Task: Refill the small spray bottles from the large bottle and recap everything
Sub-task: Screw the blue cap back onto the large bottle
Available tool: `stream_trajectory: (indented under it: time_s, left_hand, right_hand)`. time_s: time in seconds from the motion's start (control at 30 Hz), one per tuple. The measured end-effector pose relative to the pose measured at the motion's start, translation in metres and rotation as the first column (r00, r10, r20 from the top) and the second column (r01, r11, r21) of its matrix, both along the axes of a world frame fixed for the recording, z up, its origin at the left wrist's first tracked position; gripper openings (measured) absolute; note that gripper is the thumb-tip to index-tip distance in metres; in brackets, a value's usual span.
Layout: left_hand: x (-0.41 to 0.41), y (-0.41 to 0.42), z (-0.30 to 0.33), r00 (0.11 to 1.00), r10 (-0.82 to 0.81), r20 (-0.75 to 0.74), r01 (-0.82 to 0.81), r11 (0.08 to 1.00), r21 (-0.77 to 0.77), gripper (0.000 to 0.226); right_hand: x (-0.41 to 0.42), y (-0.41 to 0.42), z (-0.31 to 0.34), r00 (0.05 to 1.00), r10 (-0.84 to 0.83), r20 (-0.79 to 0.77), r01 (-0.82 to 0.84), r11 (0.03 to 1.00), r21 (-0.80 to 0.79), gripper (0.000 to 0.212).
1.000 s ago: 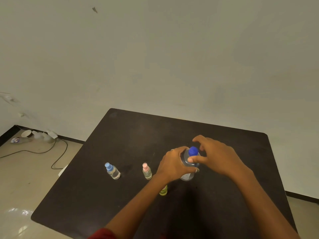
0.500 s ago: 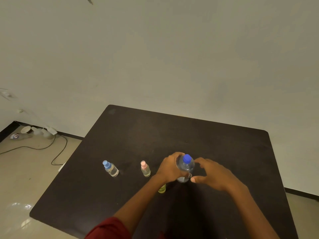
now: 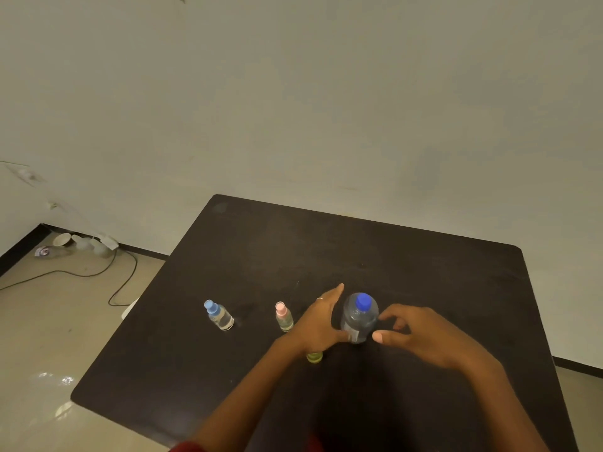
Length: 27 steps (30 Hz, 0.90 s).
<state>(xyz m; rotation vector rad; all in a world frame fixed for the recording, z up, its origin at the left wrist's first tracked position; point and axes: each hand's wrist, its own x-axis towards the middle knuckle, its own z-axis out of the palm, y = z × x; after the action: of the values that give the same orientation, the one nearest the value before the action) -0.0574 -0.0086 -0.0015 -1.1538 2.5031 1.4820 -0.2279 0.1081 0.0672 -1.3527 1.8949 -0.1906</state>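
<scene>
The large clear bottle (image 3: 358,319) with a dark blue cap stands upright on the black table (image 3: 424,275). My left hand (image 3: 321,322) lies against its left side with straight fingers pointing away and the thumb at the bottle's base. To the right of the bottle, my right hand (image 3: 419,334) has loosely curled fingers around nothing, its fingertips and thumb close to the bottle's side. A small bottle with a light blue cap (image 3: 219,316) and one with a pink cap (image 3: 284,318) stand to the left. A small green bottle (image 3: 314,357) is mostly hidden under my left wrist.
The table's left edge drops to a tiled floor (image 3: 49,321) where a dark cable (image 3: 124,285) runs. Cups and a plug (image 3: 81,244) lie by the wall corner. A pale wall stands behind the table.
My right hand left the blue cap and dropped beside the bottle. My left hand's fingers uncurled from the bottle's body and now point straight out.
</scene>
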Motion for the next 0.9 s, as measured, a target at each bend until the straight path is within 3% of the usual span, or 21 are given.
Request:
stream_trajectory:
  time_s: [0.1,0.2,0.27,0.37,0.5,0.63,0.73,0.9]
  left_hand:
    - [0.039,0.006,0.014,0.994,0.062,-0.09,-0.063,0.998,-0.005,0.07]
    - [0.086,0.012,0.014,0.943,0.26,-0.206,-0.27,0.963,-0.021,0.045]
    - [0.117,0.015,0.003,0.879,0.423,-0.22,-0.441,0.897,-0.038,0.029]
    - [0.157,0.014,-0.031,0.76,0.638,-0.128,-0.646,0.763,-0.03,0.02]
    - [0.186,-0.004,-0.068,0.654,0.755,0.045,-0.756,0.654,0.006,0.057]
    - [0.186,-0.031,-0.077,0.676,0.736,-0.041,-0.737,0.674,-0.039,0.082]
    - [0.176,-0.05,-0.08,0.691,0.718,-0.087,-0.721,0.693,-0.007,0.078]
    - [0.166,-0.064,-0.083,0.663,0.733,-0.155,-0.741,0.671,0.003,0.042]
  right_hand:
    - [0.012,0.004,0.012,0.996,-0.023,0.086,0.027,0.998,-0.055,0.025]
    - [0.038,0.002,0.009,0.995,-0.053,0.089,0.065,0.988,-0.141,0.028]
    - [0.061,-0.003,-0.002,0.996,-0.056,0.064,0.067,0.98,-0.187,0.039]
    - [0.093,-0.014,-0.024,0.999,-0.01,0.039,0.018,0.98,-0.2,0.053]
    - [0.121,-0.034,-0.064,0.994,0.033,-0.109,-0.051,0.984,-0.172,0.066]
    - [0.129,-0.046,-0.086,0.98,0.012,-0.199,-0.042,0.988,-0.151,0.056]
    - [0.132,-0.052,-0.092,0.972,-0.004,-0.235,-0.029,0.99,-0.138,0.044]
    - [0.137,-0.058,-0.097,0.962,-0.028,-0.27,0.003,0.996,-0.091,0.025]
